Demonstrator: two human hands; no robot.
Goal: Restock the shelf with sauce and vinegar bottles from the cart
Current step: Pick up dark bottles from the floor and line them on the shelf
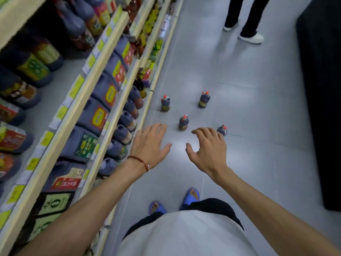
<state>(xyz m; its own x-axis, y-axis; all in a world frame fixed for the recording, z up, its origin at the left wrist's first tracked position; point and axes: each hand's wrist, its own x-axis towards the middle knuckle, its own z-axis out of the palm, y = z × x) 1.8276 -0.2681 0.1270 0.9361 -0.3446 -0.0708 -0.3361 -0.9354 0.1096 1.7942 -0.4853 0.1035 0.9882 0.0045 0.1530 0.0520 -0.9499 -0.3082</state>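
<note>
Head view. Both hands are hovering outstretched above the grey floor (249, 126), grasping nothing. The left hand (150, 143), a red cord at its wrist, is holding its fingers straight and released. The right hand (207, 150) is hanging with fingers loosely curled. Four dark, red-capped bottles are standing upright on the floor. The middle bottle (184, 123) is showing between the hands, the nearest bottle (222, 130) is partly hidden behind the right fingers, and the far-left bottle (165, 104) and far-right bottle (204, 100) are standing beyond. A stocked shelf (118, 108) is running along the left.
</note>
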